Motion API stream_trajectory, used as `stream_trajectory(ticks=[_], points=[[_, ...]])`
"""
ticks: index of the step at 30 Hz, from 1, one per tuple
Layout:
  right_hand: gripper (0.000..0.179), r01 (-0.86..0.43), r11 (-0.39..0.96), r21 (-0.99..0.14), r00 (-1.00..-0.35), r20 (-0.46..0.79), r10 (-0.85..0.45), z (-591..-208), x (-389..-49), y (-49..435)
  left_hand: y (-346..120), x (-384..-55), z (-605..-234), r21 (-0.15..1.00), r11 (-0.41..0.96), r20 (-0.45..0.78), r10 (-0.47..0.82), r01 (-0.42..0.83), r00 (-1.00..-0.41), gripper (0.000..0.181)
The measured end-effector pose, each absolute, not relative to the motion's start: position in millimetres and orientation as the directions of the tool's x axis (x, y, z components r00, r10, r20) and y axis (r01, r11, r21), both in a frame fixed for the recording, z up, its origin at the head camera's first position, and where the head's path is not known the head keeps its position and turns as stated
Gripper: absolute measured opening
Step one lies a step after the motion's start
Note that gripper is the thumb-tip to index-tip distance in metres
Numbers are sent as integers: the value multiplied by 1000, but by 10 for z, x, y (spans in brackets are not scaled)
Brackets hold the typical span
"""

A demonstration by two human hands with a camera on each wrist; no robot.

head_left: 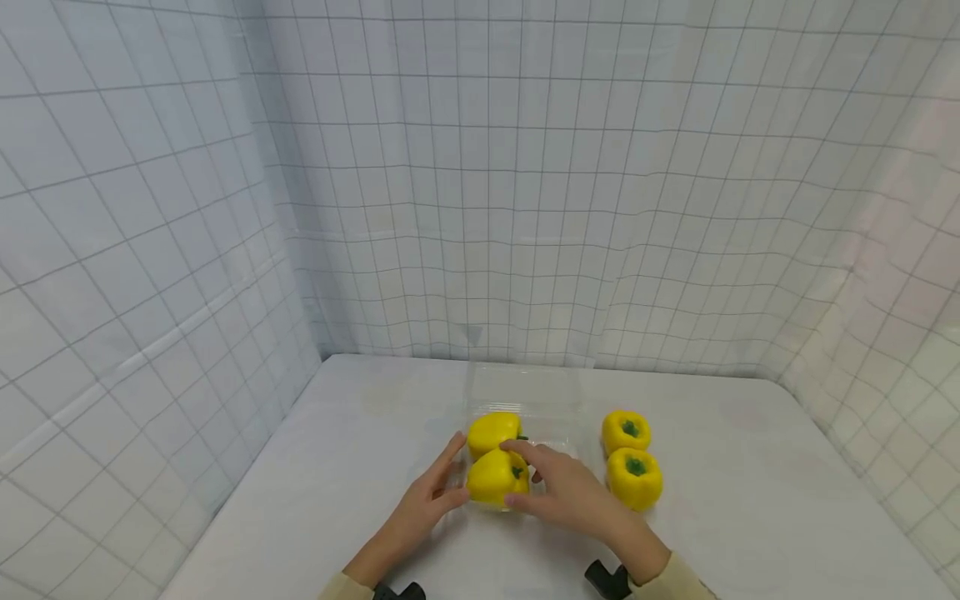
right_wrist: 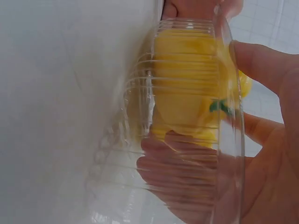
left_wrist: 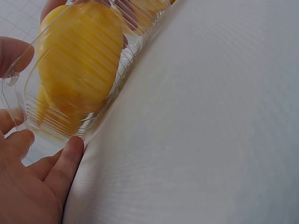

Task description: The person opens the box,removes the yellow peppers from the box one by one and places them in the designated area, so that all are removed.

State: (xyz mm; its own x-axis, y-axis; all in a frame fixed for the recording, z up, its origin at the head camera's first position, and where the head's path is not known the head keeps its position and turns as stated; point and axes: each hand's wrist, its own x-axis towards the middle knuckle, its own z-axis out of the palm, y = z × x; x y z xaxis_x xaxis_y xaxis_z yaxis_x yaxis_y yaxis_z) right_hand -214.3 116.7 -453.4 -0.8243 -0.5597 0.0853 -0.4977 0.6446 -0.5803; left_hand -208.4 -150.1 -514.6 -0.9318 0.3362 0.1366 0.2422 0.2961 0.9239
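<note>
Right hand: curled round front pepper | Left hand: fingers spread (touching container)

Bare left hand, bare right hand, cream left sleeve, cream right sleeve, stubby black wrist devices

Head view: my right hand hides part of the clear, ribbed plastic container, and the lower edge cuts off both beige sleeves. Left wrist view: the left edge crops my left hand. Right wrist view: the container's ribbed wall blurs a rounded yellow bell pepper and my fingers behind it.
</note>
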Motion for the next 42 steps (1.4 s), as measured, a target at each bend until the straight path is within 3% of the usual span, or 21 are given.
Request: stream_trajectory(ticks=[17, 42], points=[[68, -466, 578, -670, -818, 78, -570, -4659, -2212, 1127, -1500, -2103, -5164, 922, 319, 117, 315, 221, -942, 72], [74, -443, 651, -617, -871, 123, -476, -4647, -2230, 1104, -1486, -2113, -5172, 933, 292, 113, 322, 212, -940, 71]])
